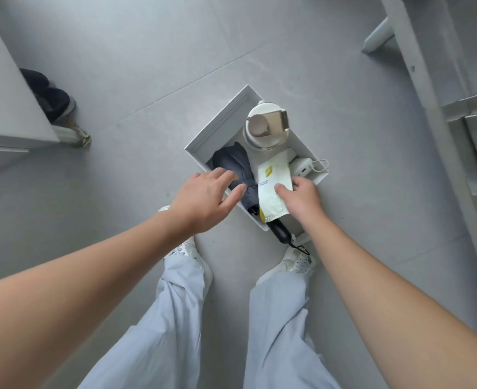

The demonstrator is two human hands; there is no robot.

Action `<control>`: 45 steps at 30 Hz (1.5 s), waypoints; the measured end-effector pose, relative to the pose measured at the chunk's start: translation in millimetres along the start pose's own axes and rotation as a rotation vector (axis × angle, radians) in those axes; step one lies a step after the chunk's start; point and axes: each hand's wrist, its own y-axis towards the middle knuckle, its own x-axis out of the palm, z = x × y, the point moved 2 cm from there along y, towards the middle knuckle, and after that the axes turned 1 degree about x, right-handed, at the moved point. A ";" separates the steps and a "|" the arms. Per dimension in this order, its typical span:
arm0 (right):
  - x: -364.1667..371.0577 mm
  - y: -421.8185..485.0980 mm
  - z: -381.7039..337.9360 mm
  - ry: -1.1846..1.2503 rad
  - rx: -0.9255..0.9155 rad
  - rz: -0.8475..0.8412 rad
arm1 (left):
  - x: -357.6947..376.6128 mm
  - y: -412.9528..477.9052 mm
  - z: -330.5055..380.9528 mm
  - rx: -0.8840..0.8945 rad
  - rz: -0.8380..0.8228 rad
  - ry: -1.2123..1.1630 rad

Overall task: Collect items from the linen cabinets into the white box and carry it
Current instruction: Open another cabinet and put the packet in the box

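Note:
The white box (217,123) stands on the grey floor just ahead of my feet. Inside it are a white tumbler with a beige lid (265,126), a folded dark grey umbrella (236,167) whose black handle (281,234) sticks out over the near rim, and a white power bank with a cable (304,167). My right hand (302,199) grips a white packet with yellow print (272,189) and holds it over the box. My left hand (206,200) hovers with fingers spread over the box's left rim, next to the umbrella.
A white cabinet (9,108) stands at the left, with another person's dark shoes (53,99) beside it. White shelving with an open cabinet door (439,88) runs down the right side. My legs in pale blue trousers (175,318) fill the bottom of the view.

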 end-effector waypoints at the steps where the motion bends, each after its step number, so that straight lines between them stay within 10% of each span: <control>1: 5.2 7.6 0.5 -0.016 0.006 -0.006 | 0.5 4.1 -1.8 0.000 0.003 -0.004; 21: 28.5 18.9 8.2 0.361 0.010 0.147 | 28.8 21.5 -23.9 -0.054 0.022 -0.048; 34: 43.1 4.9 14.2 0.017 -0.111 -0.084 | 34.8 22.1 -17.8 -0.006 -0.016 0.032; 45: -6.3 3.8 39.9 0.151 -0.026 0.184 | 37.6 20.3 -25.7 -0.011 -0.051 0.071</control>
